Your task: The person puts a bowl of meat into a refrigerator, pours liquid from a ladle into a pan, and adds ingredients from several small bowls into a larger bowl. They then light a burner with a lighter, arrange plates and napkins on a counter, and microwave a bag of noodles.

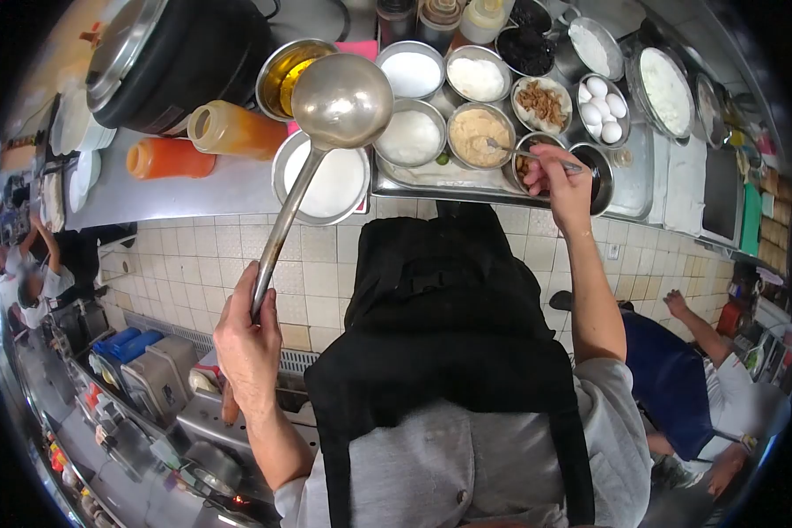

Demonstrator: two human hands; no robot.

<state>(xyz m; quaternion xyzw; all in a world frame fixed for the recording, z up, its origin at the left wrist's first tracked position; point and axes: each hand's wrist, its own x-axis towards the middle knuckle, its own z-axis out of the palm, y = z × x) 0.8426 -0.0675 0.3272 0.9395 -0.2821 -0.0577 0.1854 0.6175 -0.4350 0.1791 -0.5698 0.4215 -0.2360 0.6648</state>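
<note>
The left hand (248, 326) is curled closed around the handle of a ladle (343, 101), whose scoop lies ahead and rightward of it. Left of the right hand (554, 183), tan powder (469, 126) meets a spoon (509, 149), which that hand's fingers pinch.

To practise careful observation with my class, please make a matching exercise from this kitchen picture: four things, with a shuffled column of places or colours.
Things:
1. Ladle
2. Spoon
3. Eggs
4. Apron

Places or colours:
A. Black
B. In the right hand
C. White
D. In the left hand

Pairs: 1-D, 2-B, 3-C, 4-A
</note>
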